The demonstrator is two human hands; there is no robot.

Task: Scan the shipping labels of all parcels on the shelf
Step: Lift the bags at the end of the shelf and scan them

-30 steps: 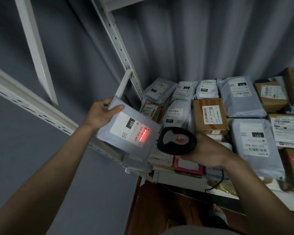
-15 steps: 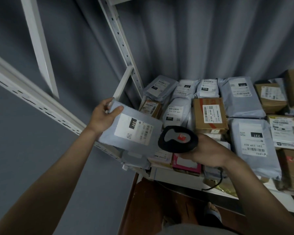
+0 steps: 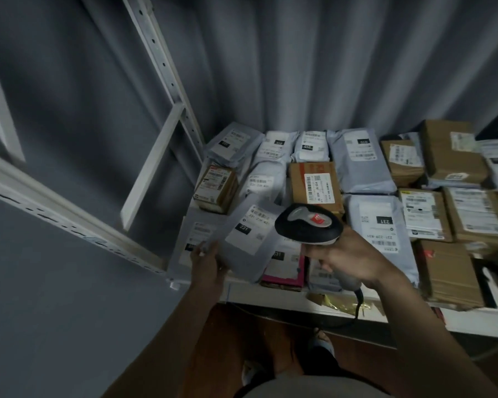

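- Fingers of the left hand (image 3: 206,261) pinch the near edge of a grey parcel (image 3: 250,239) — it lies tilted at the shelf (image 3: 270,294) front.
- Right hand (image 3: 345,258) wraps tight round the scanner (image 3: 308,224), just right of that parcel's label (image 3: 249,228).

the grey mailer (image 3: 243,239) in the left hand (image 3: 209,261) looks like thin matt plastic film, creased, with a smooth white paper label (image 3: 249,229). the scanner (image 3: 308,224) in the right hand (image 3: 348,258) has a glossy black plastic head and a red button. the brown box (image 3: 315,185) is matt cardboard with tape. the shelf frame (image 3: 156,58) is white painted metal, perforated. the curtain (image 3: 314,58) behind is soft grey cloth in folds.
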